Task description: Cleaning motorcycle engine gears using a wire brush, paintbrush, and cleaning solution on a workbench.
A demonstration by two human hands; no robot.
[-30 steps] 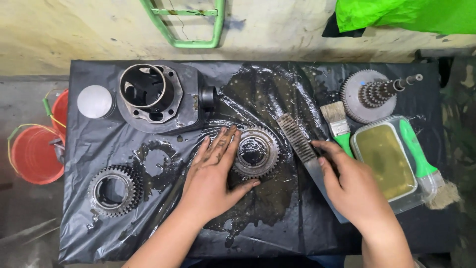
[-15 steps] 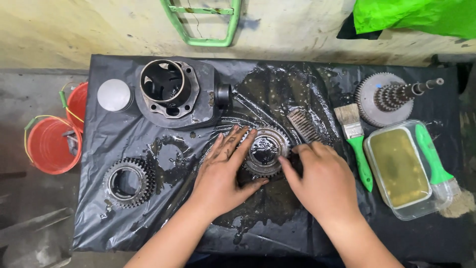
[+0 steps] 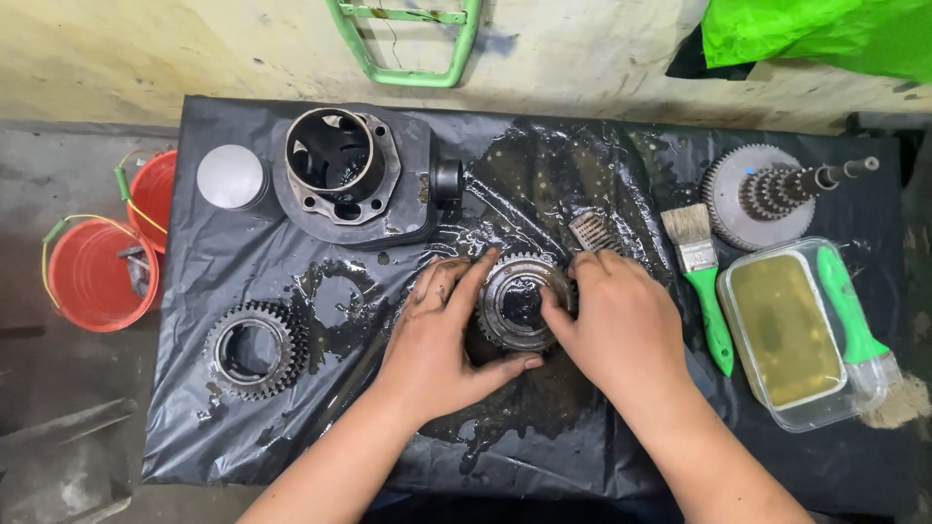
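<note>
A round toothed metal gear (image 3: 516, 299) lies on the wet black plastic sheet (image 3: 582, 165) in the middle. My left hand (image 3: 439, 342) holds its left side, fingers and thumb around the rim. My right hand (image 3: 618, 318) grips its right side, and the bristles of a wire brush (image 3: 589, 231) stick out just above its fingers. Both hands are smeared with dark oil. Whether the right hand also holds the brush is hidden.
A dark engine cylinder (image 3: 349, 175) and a grey piston (image 3: 232, 178) sit at the back left, a second gear (image 3: 254, 347) at the left. A green-handled paintbrush (image 3: 705, 281), a clear tub of yellowish liquid (image 3: 788, 330) and a gear cluster shaft (image 3: 772, 194) lie right. Red buckets (image 3: 92, 277) stand beside the sheet.
My right hand has come in from the right with the wire brush and closed on the gear's right side. My left hand shifted from lying over the gear to gripping its left rim.
</note>
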